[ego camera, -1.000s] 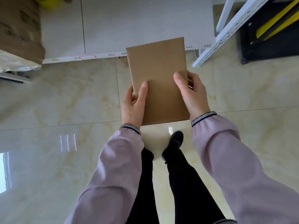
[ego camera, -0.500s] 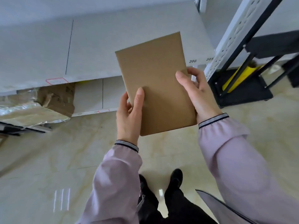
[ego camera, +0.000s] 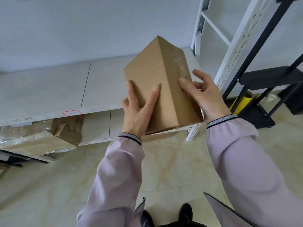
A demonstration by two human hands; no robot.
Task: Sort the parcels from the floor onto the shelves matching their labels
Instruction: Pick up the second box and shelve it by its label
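Note:
A plain brown cardboard parcel [ego camera: 160, 79] is held in the air in front of the upper white shelf [ego camera: 49, 89], tilted so one long edge faces me. My left hand [ego camera: 137, 110] grips its near left face with fingers spread flat on the cardboard. My right hand [ego camera: 205, 95] holds the right side, thumb on the taped face. No label shows on the visible faces. A red-outlined tag [ego camera: 72, 112] sits on the shelf's front edge.
Beneath it is a lower shelf [ego camera: 96, 126] with a torn, plastic-wrapped cardboard box [ego camera: 42, 136] at the left. A white perforated upright [ego camera: 242, 41] and a black rack [ego camera: 265, 82] stand at the right, with a yellow roll [ego camera: 242, 100] behind. Beige tiled floor [ego camera: 49, 185] lies below.
The view rose from the floor to the shelves. The parcel was lifted and turned in both hands, so a second, taped face now shows instead of one flat side.

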